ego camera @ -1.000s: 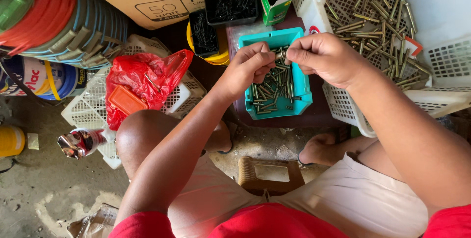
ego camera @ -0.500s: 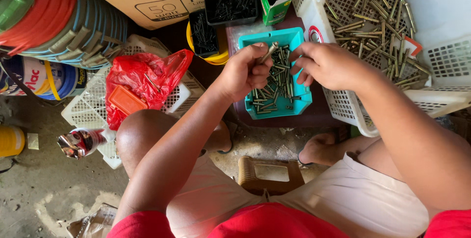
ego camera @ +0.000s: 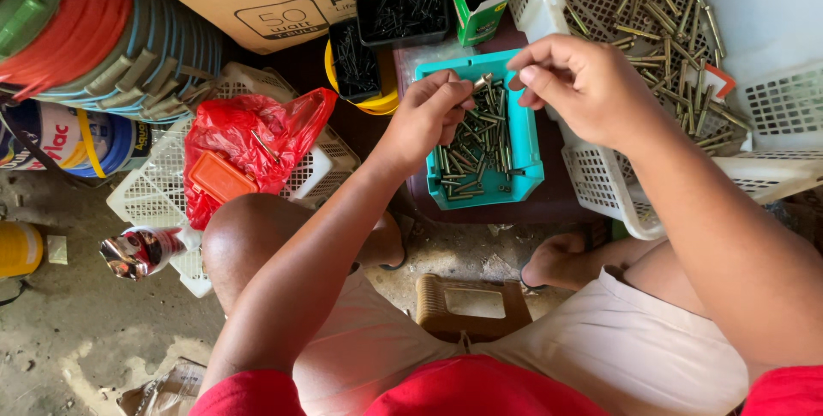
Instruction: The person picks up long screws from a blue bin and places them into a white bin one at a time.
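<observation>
Above a teal tray (ego camera: 530, 177) of brass screws (ego camera: 474, 146), the left hand (ego camera: 426, 116) pinches one screw (ego camera: 482, 83). Right hand (ego camera: 581, 81), fingertips together, hovers just beside it; whether it holds anything is unclear. Steady fingertips over the tray seem best.

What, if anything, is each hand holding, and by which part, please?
The left hand pinches a screw near its lower end; whether the right hand holds anything cannot be told.

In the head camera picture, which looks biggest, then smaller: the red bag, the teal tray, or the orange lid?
1. Red bag
2. Teal tray, a close call: near the bag's size and partly hidden by hands
3. Orange lid
</observation>
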